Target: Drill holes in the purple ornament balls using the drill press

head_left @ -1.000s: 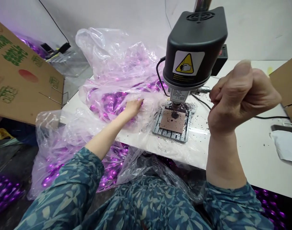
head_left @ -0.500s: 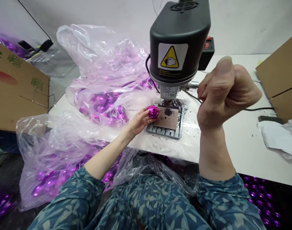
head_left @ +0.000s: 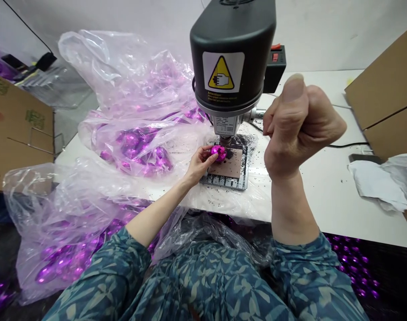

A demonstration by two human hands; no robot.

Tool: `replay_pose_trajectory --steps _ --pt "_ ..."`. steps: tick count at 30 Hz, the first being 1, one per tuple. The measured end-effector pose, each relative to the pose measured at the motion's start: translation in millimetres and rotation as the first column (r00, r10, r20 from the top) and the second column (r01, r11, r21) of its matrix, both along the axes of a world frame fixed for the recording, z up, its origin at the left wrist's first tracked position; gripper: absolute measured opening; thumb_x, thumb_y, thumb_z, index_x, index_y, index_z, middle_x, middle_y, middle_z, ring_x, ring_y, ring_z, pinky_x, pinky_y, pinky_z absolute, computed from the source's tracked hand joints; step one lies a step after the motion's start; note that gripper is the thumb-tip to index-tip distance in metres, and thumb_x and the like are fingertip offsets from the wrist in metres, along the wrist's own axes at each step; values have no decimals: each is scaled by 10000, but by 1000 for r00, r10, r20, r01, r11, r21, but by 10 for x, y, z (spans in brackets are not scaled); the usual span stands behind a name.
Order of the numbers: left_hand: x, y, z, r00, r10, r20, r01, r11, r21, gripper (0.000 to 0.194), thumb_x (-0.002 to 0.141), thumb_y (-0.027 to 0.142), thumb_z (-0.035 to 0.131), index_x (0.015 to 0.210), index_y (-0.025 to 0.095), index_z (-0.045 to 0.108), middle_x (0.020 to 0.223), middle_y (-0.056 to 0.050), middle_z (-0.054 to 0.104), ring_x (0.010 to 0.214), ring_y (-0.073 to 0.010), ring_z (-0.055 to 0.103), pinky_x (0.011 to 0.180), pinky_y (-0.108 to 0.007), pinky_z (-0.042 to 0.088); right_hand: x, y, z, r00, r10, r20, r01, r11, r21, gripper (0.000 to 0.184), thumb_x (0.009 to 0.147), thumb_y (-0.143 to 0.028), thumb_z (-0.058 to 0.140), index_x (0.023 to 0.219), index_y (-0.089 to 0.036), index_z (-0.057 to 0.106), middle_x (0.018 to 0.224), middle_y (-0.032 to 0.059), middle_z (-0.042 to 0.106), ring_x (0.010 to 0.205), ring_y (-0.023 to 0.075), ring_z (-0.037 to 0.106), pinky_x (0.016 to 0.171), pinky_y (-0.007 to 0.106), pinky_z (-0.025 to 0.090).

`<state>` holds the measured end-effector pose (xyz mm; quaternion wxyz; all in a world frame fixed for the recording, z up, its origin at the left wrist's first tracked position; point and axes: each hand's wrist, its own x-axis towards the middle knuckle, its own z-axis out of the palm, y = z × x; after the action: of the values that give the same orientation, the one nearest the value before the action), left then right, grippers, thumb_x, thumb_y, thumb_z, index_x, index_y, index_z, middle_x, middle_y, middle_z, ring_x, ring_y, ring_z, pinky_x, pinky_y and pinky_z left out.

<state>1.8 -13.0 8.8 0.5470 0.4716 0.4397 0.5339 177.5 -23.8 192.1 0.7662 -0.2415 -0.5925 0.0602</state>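
The shiny magenta bauble (head_left: 218,153) sits in the curled fingers of the left hand (head_left: 199,165), which grips it from the side and below, right under the bit tip (head_left: 225,141) of a bench drill press (head_left: 232,58). It hovers over the near-left part of a brown pad (head_left: 230,163) on a slotted metal plate (head_left: 223,183). From this head view, the bauble could be touching the tip or just clear of it; the angle is too poor to say which. The right hand (head_left: 299,129) is raised and closed in a tight fist with the thumb on top, beside the drill's head, and it hides whatever lies inside it, though a metal lever stub (head_left: 258,113) points toward it. A round, slick bauble like this would likely handle best with the fingers spread around it and the wrist braced, so it cannot roll or slip. Dark shavings (head_left: 246,141) are scattered over the plate and the white table (head_left: 323,200). To the left, a clear plastic bag (head_left: 90,58) holds more magenta baubles (head_left: 135,142), with flattened cardboard (head_left: 384,84) on the right and crumpled white paper (head_left: 373,183) nearby.
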Motion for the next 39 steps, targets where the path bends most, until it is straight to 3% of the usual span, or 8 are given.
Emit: replay_pose_trajectory --steps 6,11,16,23,27,34,39 --pt "27 -35 63 987 -19 -157 25 999 35 666 750 565 1012 1226 196 727 1114 -73 830 1047 -233 776 937 -339 597 -18 -3 3 976 -209 55 208 978 37 588 1074 -614 472 657 -252 272 530 -47 260 464 93 294 514 356 280" --pt "80 -102 115 971 -25 -239 41 997 63 581 780 507 994 1223 222 747 1133 -70 813 1042 -242 748 930 -348 591 -2 14 -14 983 -170 67 171 985 -6 550 1089 -585 463 671 -243 357 597 -33 277 516 100 295 563 353 293" --pt "155 -118 96 941 29 -337 34 983 180 527 777 397 987 1216 232 747 1268 -97 782 1195 -282 720 1089 -415 568 5 12 2 955 -274 111 273 962 21 545 1099 -589 420 673 -251 395 561 -34 293 492 104 300 538 347 314" --pt "195 -109 83 949 -4 -314 63 982 177 525 795 384 972 1216 219 706 1278 -110 756 1203 -288 718 1128 -445 565 8 -14 -16 981 -182 64 178 981 72 591 1093 -539 521 653 -243 260 517 -53 280 436 84 304 488 348 270" --pt "202 -139 109 959 4 -285 49 983 179 501 791 369 977 1192 225 712 1260 -100 751 1225 -291 708 1153 -441 539 5 -15 -123 986 -161 34 151 968 202 559 1103 -367 557 650 -218 265 496 -62 297 387 67 317 417 327 235" --pt "213 -149 138 974 -8 -225 42 988 147 499 763 359 1006 1149 233 715 1204 -89 743 1232 -299 694 1180 -456 502 8 18 -296 986 -168 1 164 964 211 570 1080 -366 543 585 -240 290 453 -49 285 350 102 271 384 374 230" --pt "207 -143 159 978 -15 -207 44 989 139 514 739 385 1026 1125 235 721 1203 -90 745 1223 -301 694 1178 -458 501 55 112 -463 992 -118 -32 122 925 361 545 1039 -252 582 595 -217 269 459 -63 260 352 76 262 383 322 225"
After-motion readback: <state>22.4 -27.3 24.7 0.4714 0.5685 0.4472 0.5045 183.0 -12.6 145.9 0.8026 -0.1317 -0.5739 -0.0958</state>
